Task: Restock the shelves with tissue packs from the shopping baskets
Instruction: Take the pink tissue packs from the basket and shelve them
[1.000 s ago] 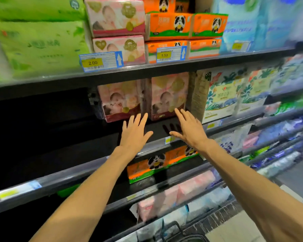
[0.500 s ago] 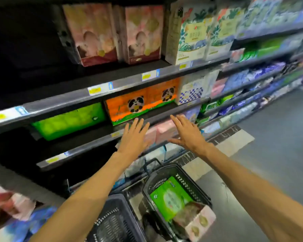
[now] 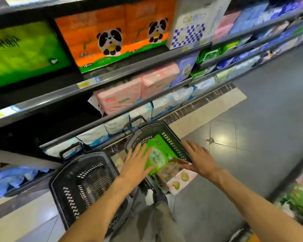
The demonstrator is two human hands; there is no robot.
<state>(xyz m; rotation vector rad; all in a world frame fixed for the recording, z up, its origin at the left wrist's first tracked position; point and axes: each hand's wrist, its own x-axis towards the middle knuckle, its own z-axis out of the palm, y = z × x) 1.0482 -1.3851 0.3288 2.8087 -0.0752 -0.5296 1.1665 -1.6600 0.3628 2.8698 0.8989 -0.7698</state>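
Observation:
Two black shopping baskets stand on the floor before the shelves. The right basket holds a green tissue pack and a pink baby-print tissue pack that juts over its near rim. My left hand hovers over the green pack's left side, fingers straight and spread. My right hand reaches over the basket's right rim, fingers straight, thumb near the pink pack. Neither hand holds anything. The left basket looks empty.
Shelves rise at left and ahead with orange panda packs, a green pack, pink packs and white-blue packs. Grey tiled floor lies to the right. My legs show between the baskets.
My view has swung down from the upper shelves to the baskets. Both hands dropped from the pink packs at shelf height to just above the right basket, staying empty.

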